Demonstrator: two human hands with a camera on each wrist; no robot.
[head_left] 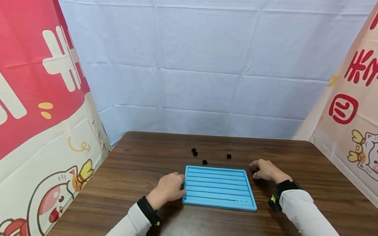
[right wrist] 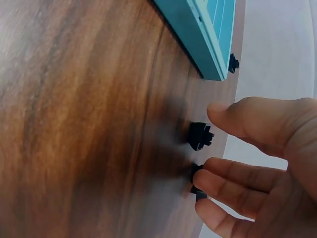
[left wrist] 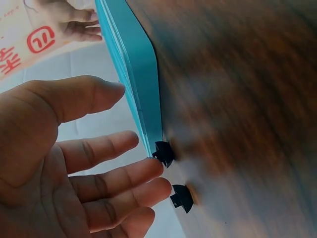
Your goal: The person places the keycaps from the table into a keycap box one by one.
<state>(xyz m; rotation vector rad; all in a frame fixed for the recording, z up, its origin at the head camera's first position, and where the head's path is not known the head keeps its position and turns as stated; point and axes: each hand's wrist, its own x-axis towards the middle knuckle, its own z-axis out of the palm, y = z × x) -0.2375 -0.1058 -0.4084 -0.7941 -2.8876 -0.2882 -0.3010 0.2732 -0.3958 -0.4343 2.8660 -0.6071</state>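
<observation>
A light blue panel [head_left: 217,185] with parallel ridges and a raised rim lies flat on the table. My left hand [head_left: 169,188] is at its left edge; in the left wrist view the thumb and fingers [left wrist: 106,146] are spread apart, with no grip on the panel. To the right of the panel my right hand [head_left: 266,170] hovers low over the tabletop. Small black plastic pieces with a stub on top are near it: one piece [right wrist: 199,136] sits beside the thumb, another [right wrist: 199,191] is partly hidden behind the fingertips. The right thumb and fingers are apart.
Behind the panel, several more black pieces lie scattered: a close pair [head_left: 195,152], one near the panel's back rim [head_left: 205,162] and one farther right [head_left: 229,156]. The brown wooden table [head_left: 141,154] is bordered by a pale cloth [head_left: 203,82] and printed cloths at the sides.
</observation>
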